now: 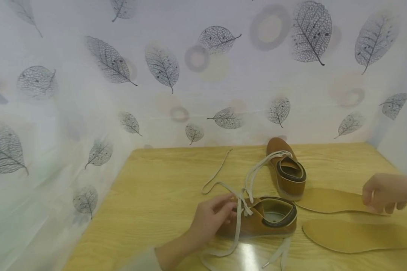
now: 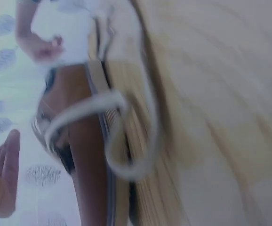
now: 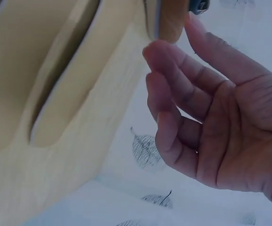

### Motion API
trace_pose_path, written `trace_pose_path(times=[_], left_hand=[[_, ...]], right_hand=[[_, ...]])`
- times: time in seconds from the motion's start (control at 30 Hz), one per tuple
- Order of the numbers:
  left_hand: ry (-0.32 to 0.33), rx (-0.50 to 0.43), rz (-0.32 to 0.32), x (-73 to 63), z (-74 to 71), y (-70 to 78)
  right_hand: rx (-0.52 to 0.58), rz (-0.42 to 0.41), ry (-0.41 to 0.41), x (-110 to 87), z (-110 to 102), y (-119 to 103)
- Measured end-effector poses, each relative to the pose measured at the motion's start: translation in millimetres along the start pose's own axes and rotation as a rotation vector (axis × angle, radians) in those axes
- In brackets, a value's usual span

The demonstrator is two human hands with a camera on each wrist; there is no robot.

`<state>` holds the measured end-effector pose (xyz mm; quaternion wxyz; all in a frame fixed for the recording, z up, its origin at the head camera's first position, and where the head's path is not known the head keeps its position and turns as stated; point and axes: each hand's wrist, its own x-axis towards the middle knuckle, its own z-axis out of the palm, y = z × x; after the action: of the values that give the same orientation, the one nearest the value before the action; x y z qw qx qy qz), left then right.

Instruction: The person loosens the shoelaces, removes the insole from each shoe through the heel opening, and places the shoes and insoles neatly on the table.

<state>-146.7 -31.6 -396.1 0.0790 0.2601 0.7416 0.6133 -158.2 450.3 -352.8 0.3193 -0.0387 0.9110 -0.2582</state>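
A brown lace-up shoe (image 1: 273,222) lies on the table with its toe to the left, its pale laces (image 1: 238,226) trailing loose. My left hand (image 1: 208,216) is at that toe, beside the laces; in the left wrist view its fingers (image 2: 6,165) look fairly straight, with nothing between them. Over the far end of one tan insole (image 1: 332,201) hovers my right hand (image 1: 384,192), its fingers loosely bent. The right wrist view shows that palm (image 3: 235,127) holding nothing. A second insole (image 1: 356,235) lies nearer, parallel to the first.
Behind the near shoe stands a matching brown shoe (image 1: 286,173), toe away from me, also laced. A loose lace end (image 1: 220,169) stretches over the wood-grain table (image 1: 149,195). A leaf-printed white sheet (image 1: 176,109) rises behind the table and at both sides.
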Motion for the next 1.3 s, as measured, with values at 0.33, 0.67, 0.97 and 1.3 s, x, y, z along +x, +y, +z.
trace_pose_path(times=[0.33,0.67,0.97,1.3], left_hand=[[0.105,-0.628,-0.516,-1.7,26.7,8.7],[0.260,-1.036,-0.781,-21.8,57.8,24.3],[0.082,-0.953,-0.878,-20.5,96.0,21.3],[0.242,-1.157,-0.935,-3.5,115.4,10.6]], right_hand=[[-0.007,-0.062,-0.103,21.4,-14,-77],[-0.065,-0.134,-0.176,48.4,-10,-142],[-0.056,-0.194,-0.327,79.3,15,-181],[0.010,-0.168,-0.344,94.4,37,-193]])
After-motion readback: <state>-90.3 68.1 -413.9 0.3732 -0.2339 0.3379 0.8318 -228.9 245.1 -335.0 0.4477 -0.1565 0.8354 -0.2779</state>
